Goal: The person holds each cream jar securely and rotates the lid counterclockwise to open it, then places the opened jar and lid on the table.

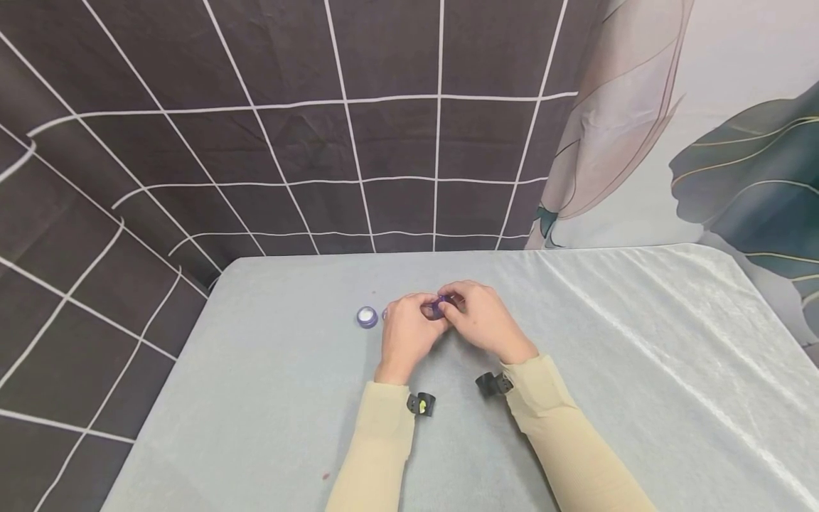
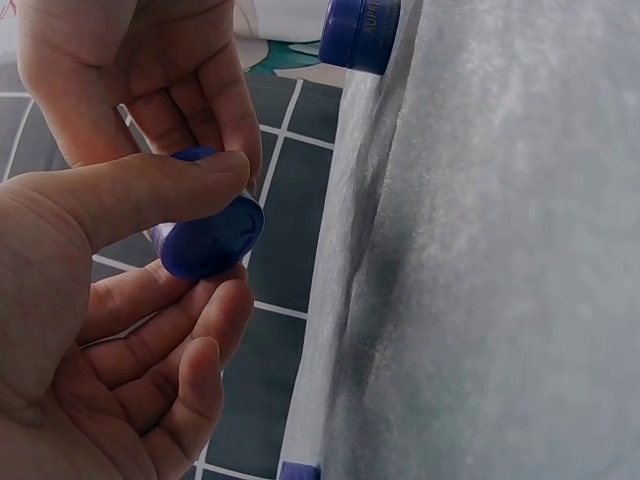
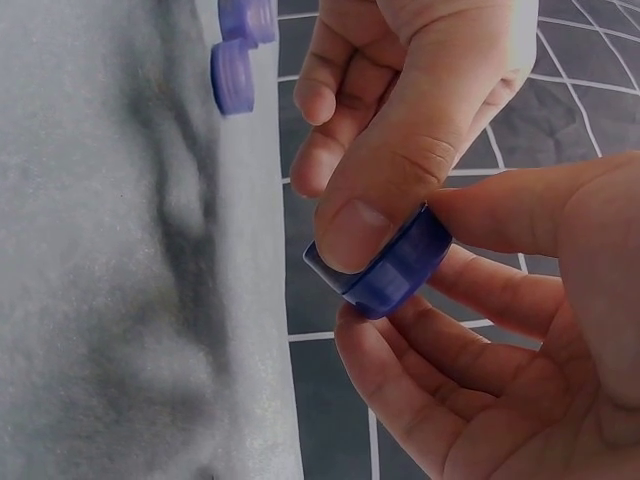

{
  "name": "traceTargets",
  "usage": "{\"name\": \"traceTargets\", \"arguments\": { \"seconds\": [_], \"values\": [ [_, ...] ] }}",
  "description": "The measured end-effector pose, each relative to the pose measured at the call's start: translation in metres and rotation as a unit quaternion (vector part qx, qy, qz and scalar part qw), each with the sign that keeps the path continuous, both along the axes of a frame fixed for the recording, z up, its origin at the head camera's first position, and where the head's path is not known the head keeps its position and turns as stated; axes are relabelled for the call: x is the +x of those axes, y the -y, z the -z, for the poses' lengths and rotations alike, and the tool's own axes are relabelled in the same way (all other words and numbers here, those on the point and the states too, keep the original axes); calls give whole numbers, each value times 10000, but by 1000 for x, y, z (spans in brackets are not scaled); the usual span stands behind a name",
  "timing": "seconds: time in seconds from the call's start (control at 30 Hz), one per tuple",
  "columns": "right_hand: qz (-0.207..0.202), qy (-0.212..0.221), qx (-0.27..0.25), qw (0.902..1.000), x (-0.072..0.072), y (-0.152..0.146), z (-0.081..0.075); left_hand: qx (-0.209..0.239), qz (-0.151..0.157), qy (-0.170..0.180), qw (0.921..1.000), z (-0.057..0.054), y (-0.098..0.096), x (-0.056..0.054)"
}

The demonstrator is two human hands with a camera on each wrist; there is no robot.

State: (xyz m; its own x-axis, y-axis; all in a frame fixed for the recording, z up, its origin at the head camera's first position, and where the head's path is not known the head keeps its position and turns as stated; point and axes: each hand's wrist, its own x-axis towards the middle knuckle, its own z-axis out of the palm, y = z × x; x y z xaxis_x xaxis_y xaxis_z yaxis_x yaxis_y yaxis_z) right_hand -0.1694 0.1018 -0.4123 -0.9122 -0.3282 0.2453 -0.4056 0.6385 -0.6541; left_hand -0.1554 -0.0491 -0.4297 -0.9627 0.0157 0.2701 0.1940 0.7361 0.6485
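Note:
Both hands meet over a small, round blue-purple jar [image 3: 405, 272] near the middle of the table. My left hand [image 1: 411, 333] pinches it, the thumb pressed along its near side in the left wrist view. From the right, my right hand [image 1: 484, 320] grips the same jar, its thumb and fingertips at the edge. A blue-purple jar [image 1: 367, 317] with a whitish round top stands on the cloth left of my left hand. Another blue jar [image 2: 360, 35] with pale lettering shows in the left wrist view; in the head view the left hand mostly hides it.
A pale grey-blue velvety cloth [image 1: 256, 398] covers the table. Behind and to the left hangs dark fabric [image 1: 390, 142] with a white grid. A patterned curtain [image 1: 614, 135] hangs at the back right. Black wrist cameras [image 1: 422, 404] sit on both sleeves.

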Motion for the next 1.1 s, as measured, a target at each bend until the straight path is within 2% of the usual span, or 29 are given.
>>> {"name": "traceTargets", "arguments": {
  "seconds": [1.1],
  "values": [
    [-247, 111, -255, 9993, 0, -2, -2, 89, 70, 126, 9999, 1, 0, -1]
  ]
}}
